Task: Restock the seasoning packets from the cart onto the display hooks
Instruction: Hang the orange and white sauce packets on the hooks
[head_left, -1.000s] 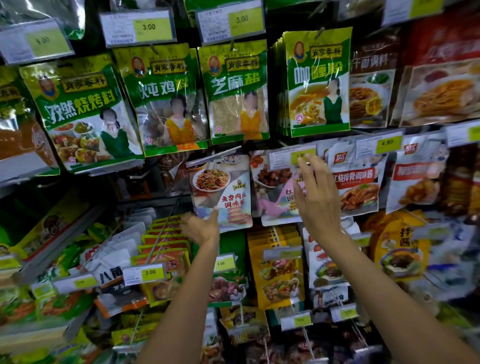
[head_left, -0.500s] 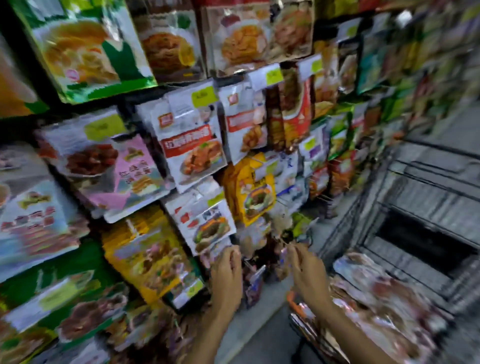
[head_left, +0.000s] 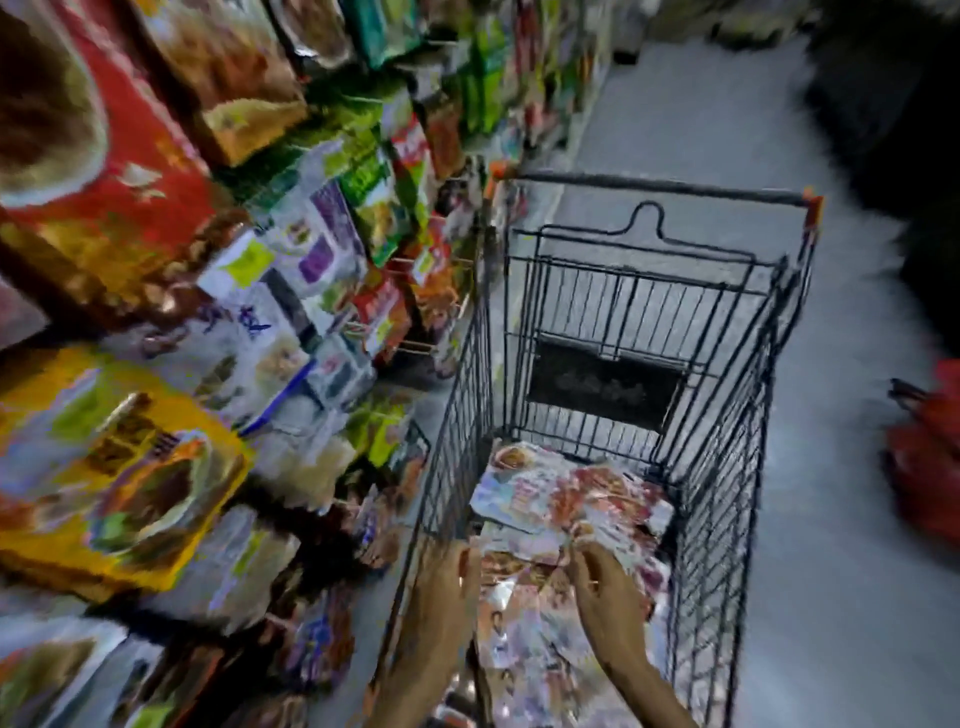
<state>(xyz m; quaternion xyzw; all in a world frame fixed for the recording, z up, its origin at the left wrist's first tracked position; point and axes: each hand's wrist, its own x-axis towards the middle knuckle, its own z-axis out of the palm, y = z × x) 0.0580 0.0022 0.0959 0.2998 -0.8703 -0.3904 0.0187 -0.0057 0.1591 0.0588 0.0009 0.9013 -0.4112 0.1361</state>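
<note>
A black wire cart stands in the aisle, and a pile of glossy seasoning packets lies in its basket. My left hand hovers at the cart's near left wall with straight fingers and holds nothing. My right hand is down in the basket, its fingertips on the top packets; motion blur hides whether they pinch one. Along the left, hanging packets fill the display hooks, all blurred.
A large yellow packet and a red one hang close at my left. The grey aisle floor runs right of the cart. A red object sits at the right edge.
My view has swung from the display hooks to the right and down onto the cart. Both hands have dropped from the hooks to the basket, the right one reaching onto the packets.
</note>
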